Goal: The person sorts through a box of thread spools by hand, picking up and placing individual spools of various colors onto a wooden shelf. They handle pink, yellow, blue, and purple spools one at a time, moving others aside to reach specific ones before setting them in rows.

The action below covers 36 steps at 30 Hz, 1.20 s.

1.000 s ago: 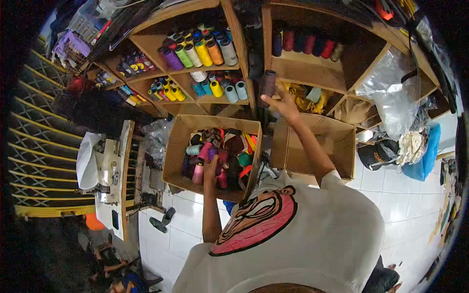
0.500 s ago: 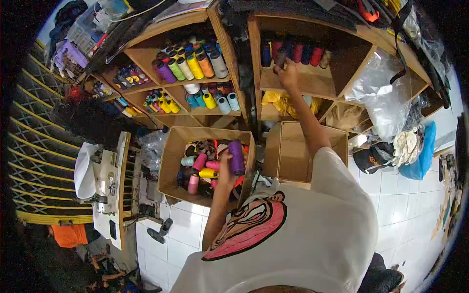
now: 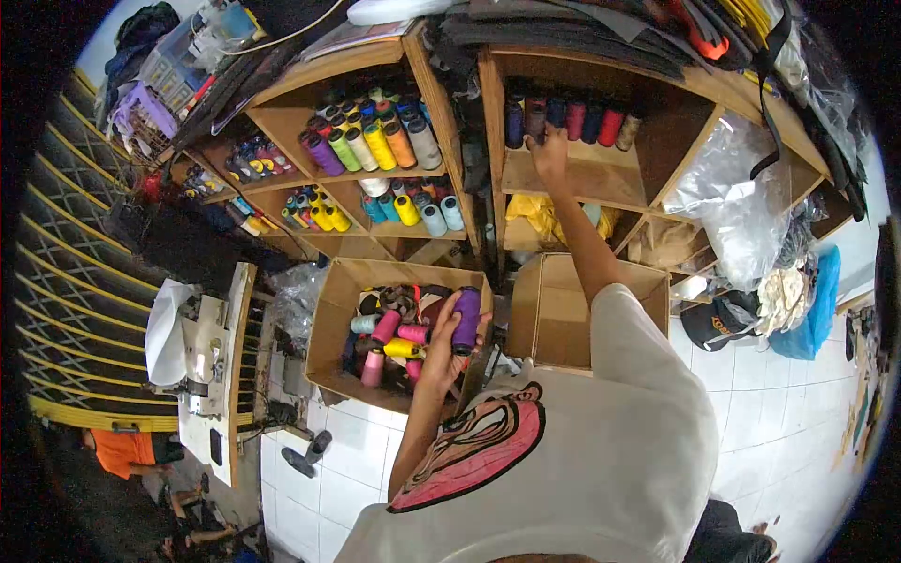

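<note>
My left hand [image 3: 441, 349] is closed around a purple thread spool [image 3: 465, 321], tilted slightly over the right side of a cardboard box [image 3: 324, 310]. In that box lie loose spools, among them a pink spool [image 3: 373, 368] and a yellow spool [image 3: 402, 348]. My right hand [image 3: 550, 155] reaches into the upper right shelf, at the foot of a row of upright spools. Its thumb and fingers look apart, close below a dark brown spool [image 3: 536, 117] and a navy spool [image 3: 557, 113]. The hand hides part of their bases.
A second cardboard box [image 3: 568, 314] stands under my right arm. The left shelf unit [image 3: 427, 113] holds many coloured spools. A sewing machine [image 3: 202, 342] stands at left. Plastic bags [image 3: 732, 197] hang at right, near a black cap [image 3: 713, 317]. Slippers [image 3: 307, 454] lie on the tiles.
The dark brown spool, held by my right hand in front of the row, now stands in the row. My right hand sits lower. My left hand has turned and shifted right with the purple spool.
</note>
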Each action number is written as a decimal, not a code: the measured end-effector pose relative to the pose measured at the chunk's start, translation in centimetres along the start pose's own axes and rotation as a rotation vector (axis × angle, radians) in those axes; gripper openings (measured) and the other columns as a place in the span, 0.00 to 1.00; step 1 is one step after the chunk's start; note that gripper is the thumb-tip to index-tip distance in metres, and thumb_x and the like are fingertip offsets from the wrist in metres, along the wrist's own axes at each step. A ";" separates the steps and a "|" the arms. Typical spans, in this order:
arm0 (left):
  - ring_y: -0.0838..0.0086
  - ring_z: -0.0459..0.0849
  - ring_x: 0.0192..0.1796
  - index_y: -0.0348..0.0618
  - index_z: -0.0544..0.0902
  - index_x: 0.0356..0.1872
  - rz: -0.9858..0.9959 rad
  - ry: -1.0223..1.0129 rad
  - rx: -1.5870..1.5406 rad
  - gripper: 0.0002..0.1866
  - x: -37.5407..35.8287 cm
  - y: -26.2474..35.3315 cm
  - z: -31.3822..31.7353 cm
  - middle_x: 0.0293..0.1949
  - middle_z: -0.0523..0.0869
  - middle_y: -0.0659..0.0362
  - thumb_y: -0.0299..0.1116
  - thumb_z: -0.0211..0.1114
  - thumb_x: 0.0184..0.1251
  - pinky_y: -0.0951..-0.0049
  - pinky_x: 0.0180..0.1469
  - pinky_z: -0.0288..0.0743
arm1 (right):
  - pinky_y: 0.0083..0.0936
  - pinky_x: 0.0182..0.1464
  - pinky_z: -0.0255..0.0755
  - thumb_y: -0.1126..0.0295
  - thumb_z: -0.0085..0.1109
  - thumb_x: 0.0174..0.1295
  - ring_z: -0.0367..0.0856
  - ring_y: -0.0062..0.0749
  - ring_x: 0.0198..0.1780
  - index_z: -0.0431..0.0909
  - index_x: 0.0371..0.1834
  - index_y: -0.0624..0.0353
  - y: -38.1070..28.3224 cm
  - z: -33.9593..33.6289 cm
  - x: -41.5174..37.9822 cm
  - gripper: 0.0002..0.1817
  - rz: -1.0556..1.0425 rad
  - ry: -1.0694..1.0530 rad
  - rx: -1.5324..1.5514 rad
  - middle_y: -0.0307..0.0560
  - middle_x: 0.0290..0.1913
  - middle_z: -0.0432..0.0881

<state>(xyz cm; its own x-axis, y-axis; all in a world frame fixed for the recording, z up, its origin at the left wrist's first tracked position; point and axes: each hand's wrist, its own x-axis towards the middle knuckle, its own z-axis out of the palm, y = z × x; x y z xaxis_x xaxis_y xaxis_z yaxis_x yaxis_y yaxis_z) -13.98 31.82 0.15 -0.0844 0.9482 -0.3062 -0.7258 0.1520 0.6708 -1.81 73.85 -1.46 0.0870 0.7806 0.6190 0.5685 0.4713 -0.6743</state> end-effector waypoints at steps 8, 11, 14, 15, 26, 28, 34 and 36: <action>0.69 0.84 0.35 0.59 0.58 0.73 -0.017 -0.032 -0.075 0.27 -0.7 -0.3 -0.2 0.57 0.78 0.38 0.44 0.46 0.75 0.75 0.35 0.81 | 0.33 0.44 0.77 0.66 0.72 0.52 0.80 0.45 0.41 0.74 0.56 0.71 2.7 1.7 0.0 0.30 -0.059 -0.009 0.023 0.58 0.45 0.75; 0.68 0.85 0.34 0.59 0.59 0.73 -0.043 -0.056 -0.121 0.30 -0.5 -0.6 -0.7 0.59 0.77 0.36 0.51 0.48 0.73 0.74 0.35 0.82 | 0.30 0.42 0.79 0.71 0.73 0.51 0.81 0.40 0.40 0.73 0.57 0.70 2.6 1.3 0.0 0.30 0.108 -0.172 0.107 0.53 0.43 0.77; 0.68 0.85 0.34 0.58 0.59 0.74 -0.045 -0.049 -0.106 0.31 -0.7 -0.3 -0.3 0.55 0.80 0.39 0.51 0.49 0.71 0.74 0.35 0.82 | 0.25 0.38 0.77 0.77 0.65 0.55 0.79 0.31 0.37 0.72 0.58 0.70 8.9 6.7 0.0 0.25 0.095 -0.065 0.319 0.49 0.40 0.78; 0.69 0.85 0.34 0.55 0.59 0.73 -0.064 -0.035 -0.101 0.32 -0.6 -0.2 -0.2 0.54 0.80 0.44 0.50 0.52 0.70 0.74 0.34 0.82 | 0.23 0.37 0.76 0.79 0.62 0.57 0.78 0.29 0.36 0.71 0.58 0.69 9.3 6.9 -0.3 0.24 0.055 -0.028 0.330 0.48 0.39 0.78; 0.70 0.85 0.34 0.53 0.70 0.65 -0.143 -0.060 -0.175 0.24 0.9 3.9 3.4 0.44 0.84 0.48 0.47 0.54 0.72 0.76 0.30 0.78 | 0.27 0.52 0.72 0.81 0.57 0.55 0.77 0.32 0.51 0.69 0.65 0.60 -9.3 -12.1 -6.9 0.29 -0.164 -0.868 0.658 0.49 0.54 0.74; 0.72 0.84 0.31 0.55 0.73 0.62 -0.214 -0.102 -0.316 0.21 1.8 4.4 3.0 0.40 0.84 0.49 0.47 0.54 0.72 0.77 0.29 0.77 | 0.33 0.57 0.71 0.75 0.60 0.57 0.77 0.38 0.53 0.68 0.65 0.60 -11.5 -14.3 -8.9 0.29 -0.363 -1.063 0.619 0.51 0.56 0.74; 0.77 0.74 0.22 0.38 0.77 0.44 -0.321 -0.048 -0.257 0.24 2.2 4.6 3.8 0.29 0.81 0.56 0.53 0.56 0.69 0.80 0.21 0.67 | 0.34 0.63 0.65 0.61 0.62 0.63 0.72 0.42 0.61 0.71 0.63 0.59 -14.9 -16.6 -14.0 0.26 -0.596 -1.197 0.607 0.50 0.58 0.74; 0.79 0.69 0.19 0.36 0.76 0.40 -0.351 -0.068 -0.249 0.26 2.0 4.4 4.1 0.26 0.79 0.58 0.55 0.55 0.69 0.80 0.19 0.62 | 0.36 0.63 0.65 0.55 0.62 0.62 0.72 0.45 0.61 0.71 0.62 0.61 -15.3 -17.1 -14.3 0.29 -0.607 -1.205 0.482 0.53 0.58 0.74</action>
<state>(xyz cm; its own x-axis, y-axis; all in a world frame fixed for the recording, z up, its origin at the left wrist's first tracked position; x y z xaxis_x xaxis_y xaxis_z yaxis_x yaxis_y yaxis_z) -14.57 35.50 5.27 0.2360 0.8684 -0.4362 -0.8457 0.4046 0.3479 2.23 48.39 6.90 -0.9378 0.1623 0.3068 -0.0836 0.7522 -0.6536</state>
